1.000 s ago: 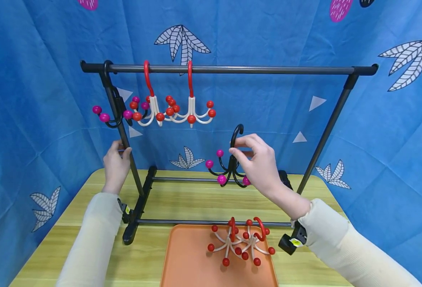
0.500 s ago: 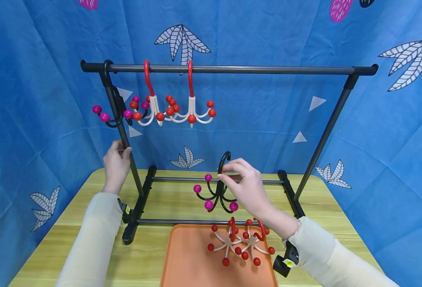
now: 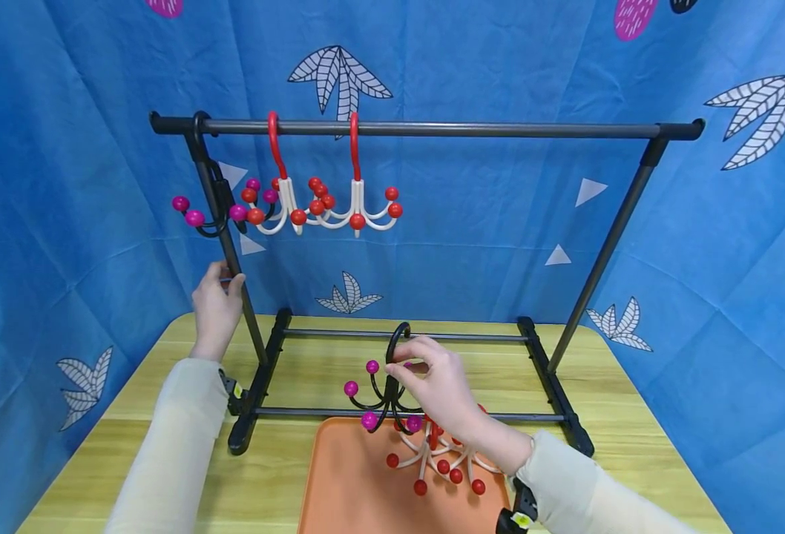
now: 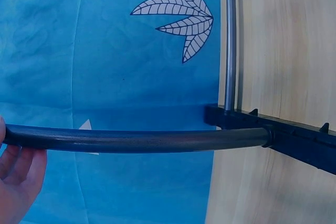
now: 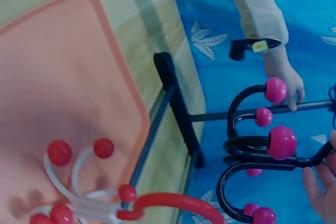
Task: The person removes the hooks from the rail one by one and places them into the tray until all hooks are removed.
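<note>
My right hand pinches the hook stem of a black multi-prong hanger tipped with magenta balls. In the head view this hanger overlaps the far edge of an orange tray; the right wrist view shows its prongs pointing back toward the tray. On the tray lie two white hangers with red hooks and red balls, partly hidden behind my right hand and forearm. My left hand grips the left upright of a dark metal garment rack, fingers and thumb around the pole.
The rack's top bar spans above. At its left end hang another black hanger with magenta balls and two white-and-red hangers. The rack's feet and lower rods stand on the wooden table, before a blue curtain.
My right hand has carried the black hanger down and to the left, from below the top bar to the tray's far edge. The left hand stays on the upright.
</note>
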A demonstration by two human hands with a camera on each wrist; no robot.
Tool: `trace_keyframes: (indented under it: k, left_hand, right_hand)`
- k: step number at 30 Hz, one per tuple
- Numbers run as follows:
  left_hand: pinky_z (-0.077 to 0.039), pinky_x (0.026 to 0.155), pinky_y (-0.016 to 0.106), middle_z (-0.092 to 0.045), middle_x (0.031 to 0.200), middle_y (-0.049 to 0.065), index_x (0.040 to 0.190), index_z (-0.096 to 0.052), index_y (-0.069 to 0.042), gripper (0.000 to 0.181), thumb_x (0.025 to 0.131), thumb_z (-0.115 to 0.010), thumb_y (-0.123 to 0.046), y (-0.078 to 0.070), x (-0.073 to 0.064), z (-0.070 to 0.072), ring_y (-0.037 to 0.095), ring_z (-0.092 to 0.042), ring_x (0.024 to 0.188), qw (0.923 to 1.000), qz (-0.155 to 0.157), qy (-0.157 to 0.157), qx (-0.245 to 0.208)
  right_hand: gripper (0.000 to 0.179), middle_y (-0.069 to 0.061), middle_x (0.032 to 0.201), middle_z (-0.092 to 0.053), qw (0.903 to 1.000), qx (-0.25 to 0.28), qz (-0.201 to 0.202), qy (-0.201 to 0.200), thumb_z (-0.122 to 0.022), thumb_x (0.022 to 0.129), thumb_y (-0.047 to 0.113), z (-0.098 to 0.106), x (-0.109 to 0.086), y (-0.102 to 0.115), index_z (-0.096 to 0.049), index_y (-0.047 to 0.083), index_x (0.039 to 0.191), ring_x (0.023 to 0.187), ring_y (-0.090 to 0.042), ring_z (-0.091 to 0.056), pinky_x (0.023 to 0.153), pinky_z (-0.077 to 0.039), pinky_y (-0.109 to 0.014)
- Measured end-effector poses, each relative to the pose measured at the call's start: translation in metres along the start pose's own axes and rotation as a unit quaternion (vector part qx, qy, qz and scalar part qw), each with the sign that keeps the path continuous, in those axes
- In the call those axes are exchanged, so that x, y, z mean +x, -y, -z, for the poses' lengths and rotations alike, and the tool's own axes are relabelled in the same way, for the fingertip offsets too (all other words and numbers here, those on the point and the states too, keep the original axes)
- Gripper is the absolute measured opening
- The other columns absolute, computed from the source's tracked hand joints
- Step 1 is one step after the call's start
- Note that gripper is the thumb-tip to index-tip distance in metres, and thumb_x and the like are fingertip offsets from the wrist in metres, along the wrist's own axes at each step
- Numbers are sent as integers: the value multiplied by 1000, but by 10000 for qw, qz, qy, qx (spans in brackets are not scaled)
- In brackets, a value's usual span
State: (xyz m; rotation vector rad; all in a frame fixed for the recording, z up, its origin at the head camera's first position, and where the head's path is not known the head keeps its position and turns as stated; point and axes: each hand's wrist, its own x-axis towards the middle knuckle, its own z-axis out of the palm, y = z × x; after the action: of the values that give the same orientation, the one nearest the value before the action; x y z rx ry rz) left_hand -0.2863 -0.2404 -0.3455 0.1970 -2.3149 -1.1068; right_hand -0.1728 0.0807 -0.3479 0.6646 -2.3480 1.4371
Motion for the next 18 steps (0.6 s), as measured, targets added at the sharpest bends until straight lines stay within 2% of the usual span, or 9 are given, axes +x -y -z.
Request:
trace_keyframes:
  k: [6,13,18]
  left_hand:
    - [-47,82,48,-56,112,20,121,-48,-1,32,95,-46,-20,-2,-3,1,35,-54,102,10000,40,-15,-48]
    - [-46,82,48,-56,111,21,119,-49,0,30,95,-48,-18,-2,-5,0,35,-55,101,10000,-15,-84,-17]
    - [-46,83,48,-56,110,21,120,-49,0,31,95,-47,-19,-1,-6,0,35,-55,101,9999,-29,-111,-37]
  right_hand:
    - [7,7,84,-61,9994,96,-263,218,-71,77,8,-10,-16,-8,-67,12,82,79,-10,-64,70,-54,-20]
    - [7,4,85,-59,9960,248,-500,692,-70,79,11,-20,-31,-16,-66,12,83,77,-13,-65,67,-53,-16]
    - [5,1,86,-59,9945,265,-598,820,-69,80,12,-30,-40,-22,-64,12,83,78,-13,-66,67,-52,-15]
